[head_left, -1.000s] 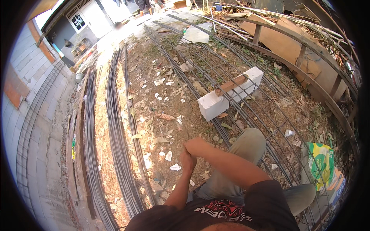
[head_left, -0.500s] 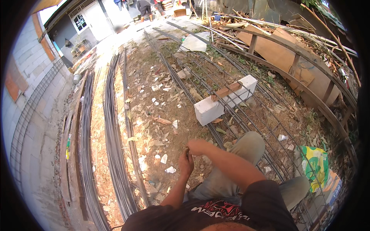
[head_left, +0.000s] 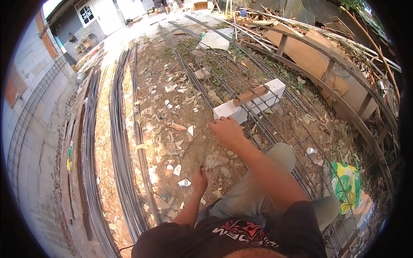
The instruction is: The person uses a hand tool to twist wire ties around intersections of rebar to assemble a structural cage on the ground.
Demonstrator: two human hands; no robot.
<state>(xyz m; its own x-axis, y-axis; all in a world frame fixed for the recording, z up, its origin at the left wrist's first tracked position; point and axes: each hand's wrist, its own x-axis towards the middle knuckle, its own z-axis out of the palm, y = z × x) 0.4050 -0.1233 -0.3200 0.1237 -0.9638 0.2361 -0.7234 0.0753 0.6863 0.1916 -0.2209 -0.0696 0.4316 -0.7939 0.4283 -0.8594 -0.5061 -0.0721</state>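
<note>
My left hand [head_left: 199, 179] is low over the littered ground, its fingers closed; whatever they hold is too small to make out. Farther forward, my right hand [head_left: 228, 131] has curled fingers just in front of the left end of a white block [head_left: 223, 111]. Whether it touches the block, or what it pinches, I cannot tell. Resting across the block, under a steel rebar cage [head_left: 266, 136], is a short brown piece of wood [head_left: 250, 95]. My bent knee [head_left: 280, 158] is beside the cage.
Bundles of long steel bars [head_left: 122, 146] lie along the ground at my left, near a grey block wall [head_left: 32, 81]. A curved wooden frame [head_left: 329, 71] and scrap boards [head_left: 297, 53] are piled at the right. A green and yellow sack [head_left: 345, 185] lies near my right knee. Someone's legs [head_left: 161, 5] show far off.
My hands were together over a small dark item; now they are apart. The right moved forward to the white block, the left slightly down and left. The view has shifted slightly.
</note>
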